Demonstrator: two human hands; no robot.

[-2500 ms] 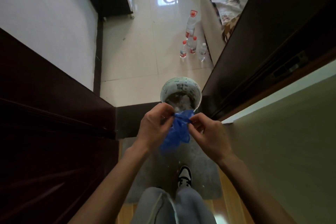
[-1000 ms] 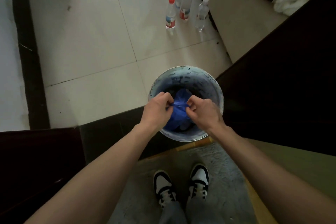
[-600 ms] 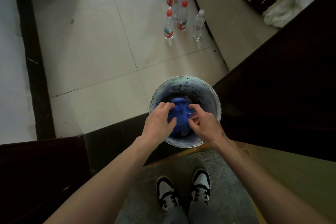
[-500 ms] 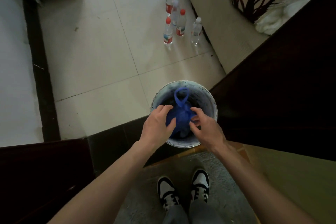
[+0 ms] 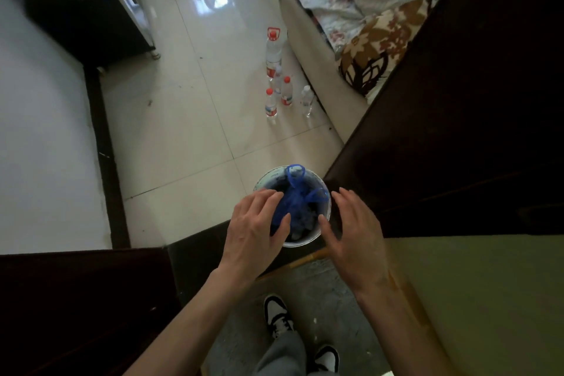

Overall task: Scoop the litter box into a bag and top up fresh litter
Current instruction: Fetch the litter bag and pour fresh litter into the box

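Left hand (image 5: 254, 230) and right hand (image 5: 355, 230), fingers spread and empty, flank knotted blue bag (image 5: 297, 207) in bucket (image 5: 324, 189).

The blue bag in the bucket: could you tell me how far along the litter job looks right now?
Done, it seems: the blue bag sits tied in the bucket, loops up, so the bagging looks over. In hand: nothing; the left hand and right hand hover open above the bucket. Left: topping up fresh litter; no litter box or litter supply is in view.
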